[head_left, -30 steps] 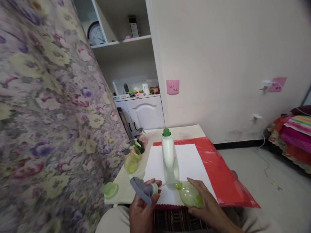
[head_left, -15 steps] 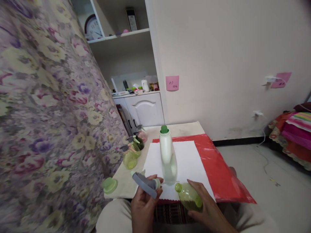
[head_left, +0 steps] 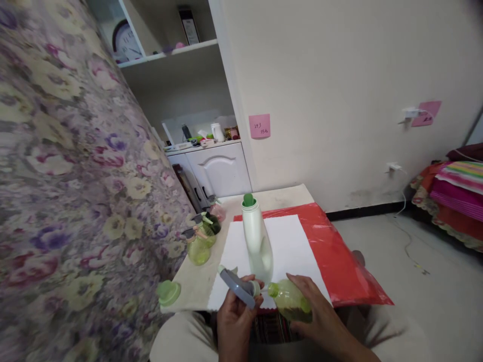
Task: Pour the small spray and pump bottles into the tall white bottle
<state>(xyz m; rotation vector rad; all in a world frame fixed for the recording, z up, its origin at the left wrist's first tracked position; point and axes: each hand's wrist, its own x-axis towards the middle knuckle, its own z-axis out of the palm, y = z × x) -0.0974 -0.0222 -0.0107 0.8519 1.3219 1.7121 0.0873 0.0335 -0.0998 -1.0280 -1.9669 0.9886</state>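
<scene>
Spray bottle [head_left: 290, 300] — a small, translucent green one — lies tilted in your right hand [head_left: 313, 314], its open neck turned towards the grey trigger head [head_left: 238, 287] that your left hand [head_left: 236, 322] pinches by the collar, fingers curled round it. The two parts are just off the near edge of the counter [head_left: 196, 284], above your lap, and the thin dip tube runs between head and neck. The bottle looks like thin plastic: light, a little springy, likely to dent if you squeeze hard. There seems to be some dark liquid low in it, so keep the neck up. Cup it round the belly, as your right hand does now. The trigger head is stiffer and lighter — hold it at the collar, not the lever or the tube, which would bend.

A tall white bottle [head_left: 256, 241] with a green cap stands on the white sheet [head_left: 290, 244], which lies on a red mat [head_left: 335, 251]; both look smooth and may slide. Other spray bottles [head_left: 202, 236] cluster at the counter's left edge, and a green lid [head_left: 168, 292] sits at its near left corner. Floral fabric [head_left: 68, 176] presses close on the left, and a white cupboard [head_left: 221, 168] with shelves stands behind. A pink note [head_left: 259, 125] is stuck on the wall, and bright bedding [head_left: 456, 193] lies far right.
</scene>
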